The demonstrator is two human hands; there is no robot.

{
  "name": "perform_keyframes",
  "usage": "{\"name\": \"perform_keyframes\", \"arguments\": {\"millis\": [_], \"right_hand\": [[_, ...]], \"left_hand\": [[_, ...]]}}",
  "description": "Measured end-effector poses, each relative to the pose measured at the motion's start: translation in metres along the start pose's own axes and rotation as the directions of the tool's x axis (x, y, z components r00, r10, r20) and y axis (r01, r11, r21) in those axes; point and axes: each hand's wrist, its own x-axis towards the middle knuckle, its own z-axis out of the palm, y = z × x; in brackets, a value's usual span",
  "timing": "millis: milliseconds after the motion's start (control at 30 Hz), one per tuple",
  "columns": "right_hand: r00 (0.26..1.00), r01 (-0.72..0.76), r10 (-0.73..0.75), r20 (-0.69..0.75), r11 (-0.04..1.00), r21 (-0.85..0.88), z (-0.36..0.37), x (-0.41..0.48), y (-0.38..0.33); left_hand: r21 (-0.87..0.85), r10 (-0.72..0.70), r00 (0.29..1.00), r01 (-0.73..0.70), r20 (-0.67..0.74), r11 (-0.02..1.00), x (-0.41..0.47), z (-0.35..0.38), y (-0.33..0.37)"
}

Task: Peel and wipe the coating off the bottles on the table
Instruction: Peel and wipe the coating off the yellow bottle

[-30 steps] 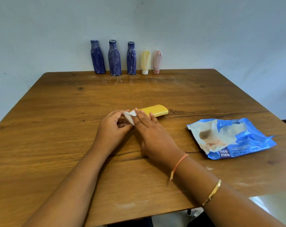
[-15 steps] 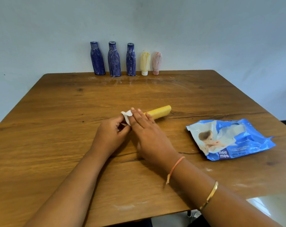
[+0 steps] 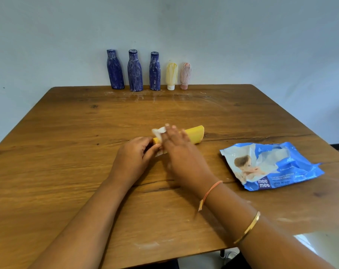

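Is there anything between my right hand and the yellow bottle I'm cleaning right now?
Only the white wipe: it lies under the right hand, pressed against the yellow bottle. The left hand grips the bottle's other end. Nothing else visible stands between them.

Yellow bottle [image 3: 194, 133] lies on its side on the wooden table [image 3: 67, 152]. Left hand [image 3: 133, 158] pinches its left end, fingers curled. Right hand [image 3: 181, 152] lies across its middle with fingers extended, pressing a white wipe [image 3: 158, 132] onto it (the hand is slightly blurred). Blue wipes pack [image 3: 271, 166] lies flat to the right of the yellow bottle, apart from it. Well beyond the yellow bottle, against the wall, stand three blue bottles [image 3: 135, 71], a pale yellow tube [image 3: 171, 73] and a pink tube [image 3: 185, 73], all upright and streaked white.
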Motion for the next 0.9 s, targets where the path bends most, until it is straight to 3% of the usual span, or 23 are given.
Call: {"name": "perform_keyframes", "arguments": {"millis": [67,133,333,467,600,767,900], "right_hand": [[0.996,0.09,-0.09,0.008,0.996,0.023,0.003,-0.002,-0.014],[0.996,0.089,-0.089,0.008,0.996,0.014,0.002,-0.001,-0.008],[0.979,-0.204,0.204,-0.007,0.979,-0.025,-0.005,-0.001,0.051],[0.976,-0.217,0.217,0.02,0.976,-0.002,-0.006,0.001,0.056],[0.969,-0.24,0.238,0.066,0.971,0.023,-0.001,0.001,0.053],[0.959,-0.279,0.274,0.073,0.958,0.074,0.001,0.002,0.052],[0.95,-0.305,0.291,0.115,0.941,0.146,-0.002,0.006,0.052]], "left_hand": [[-0.019,-0.015,1.0,0.015,-0.005,1.0,0.0,0.0,-0.002],[-0.025,-0.011,1.0,0.011,-0.003,1.0,0.0,-0.001,-0.004],[-0.01,-0.019,0.999,0.019,-0.043,1.0,0.002,-0.004,-0.002],[-0.221,-0.126,0.99,0.11,-0.063,0.969,0.0,-0.002,0.001],[-0.29,-0.156,0.984,0.123,-0.092,0.949,-0.001,-0.002,0.002],[-0.375,-0.209,0.977,0.183,-0.031,0.909,0.001,-0.003,0.008],[-0.538,-0.231,0.971,0.225,0.057,0.812,0.003,-0.001,0.007]]}}
